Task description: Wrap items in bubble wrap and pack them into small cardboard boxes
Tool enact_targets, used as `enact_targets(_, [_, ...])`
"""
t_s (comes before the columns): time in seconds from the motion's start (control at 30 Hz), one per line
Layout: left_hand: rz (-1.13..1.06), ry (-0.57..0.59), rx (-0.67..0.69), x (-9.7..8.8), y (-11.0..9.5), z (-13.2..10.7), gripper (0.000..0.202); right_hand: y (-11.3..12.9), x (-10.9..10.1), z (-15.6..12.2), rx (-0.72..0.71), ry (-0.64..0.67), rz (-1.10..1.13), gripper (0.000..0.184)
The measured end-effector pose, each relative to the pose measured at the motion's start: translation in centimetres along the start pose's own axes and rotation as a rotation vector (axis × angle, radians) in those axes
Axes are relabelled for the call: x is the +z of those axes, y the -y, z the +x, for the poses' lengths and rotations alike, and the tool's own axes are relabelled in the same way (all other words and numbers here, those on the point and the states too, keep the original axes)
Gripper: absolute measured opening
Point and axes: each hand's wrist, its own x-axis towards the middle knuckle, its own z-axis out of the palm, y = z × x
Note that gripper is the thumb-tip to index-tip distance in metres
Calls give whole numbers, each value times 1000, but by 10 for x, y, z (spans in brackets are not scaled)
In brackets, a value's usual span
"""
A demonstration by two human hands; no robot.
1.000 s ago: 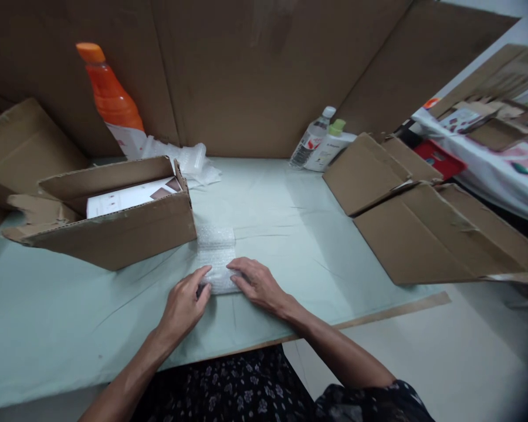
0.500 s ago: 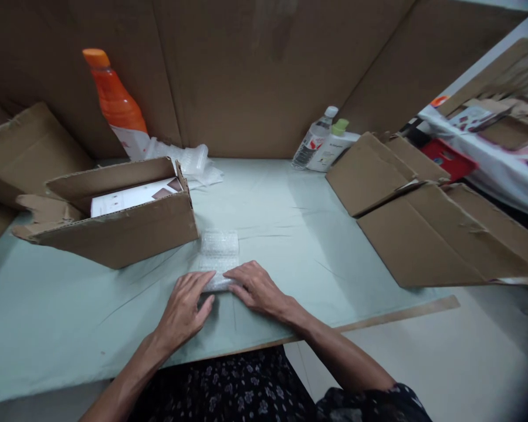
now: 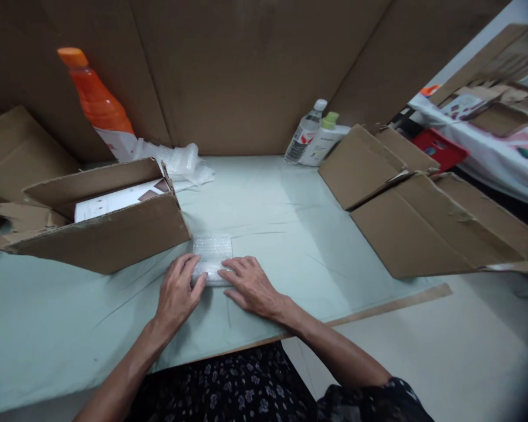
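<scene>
A strip of clear bubble wrap (image 3: 212, 246) lies on the pale green tablecloth, its near part rolled or folded over into a thicker band. My left hand (image 3: 179, 287) grips the left end of that band, thumb on the near side and fingers beyond it. At the right end, my right hand (image 3: 251, 287) bends its fingers over the band, with the thumb lower on the near side. The far part of the strip lies flat past my fingertips. Whether anything is wrapped inside the band cannot be made out.
An open cardboard box (image 3: 110, 237) with a white carton (image 3: 114, 202) inside stands at left. Behind it are an orange bottle (image 3: 99, 102) and more bubble wrap (image 3: 182, 161). A water bottle (image 3: 305, 132), a white bottle (image 3: 323, 143) and cardboard boxes (image 3: 416, 228) stand at right.
The view has shifted slightly to the right. My fingers have moved on the bubble wrap, and more of its thick near band shows between my hands.
</scene>
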Motion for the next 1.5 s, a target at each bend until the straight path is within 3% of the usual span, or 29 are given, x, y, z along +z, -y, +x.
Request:
enact_targets(0.13, [21,38,172,-9,-5,-12,37,-5,2,4,34,-25,130,27])
enact_targets(0.23, [-37,104,209,-14,-8,-19,35,-5,-1,3,82,-33,271,26])
enact_targets(0.37, [-104,122,151,-12,-5,-18,31,-4,-5,2,175,12,376,29])
enact_targets(0.57, [-2,100,26,4,5,-7,31,-13,-1,18,304,5,162,42])
enact_targets(0.67, [22,68,4,9,8,-6,35,-16,2,27,291,28,126,43])
enact_targets(0.87, [-114,105,-43,7,12,-6,57,-16,9,26,212,-14,341,22])
enact_targets(1.03, [-325,210,-210,-2,12,-1,74,-12,10,20,205,-49,515,29])
enact_targets(1.13, [-465,233,-327,-4,8,3,63,-13,9,19,258,-92,579,39])
enact_targets(1.27, [-563,229,-421,-5,5,6,30,-19,6,19,321,-74,743,37])
enact_targets(1.4, [-599,218,-454,-8,8,5,24,-21,3,17,376,-46,939,46])
enact_targets(1.5, [-620,195,-468,-8,11,2,21,-16,4,14,352,-19,967,61])
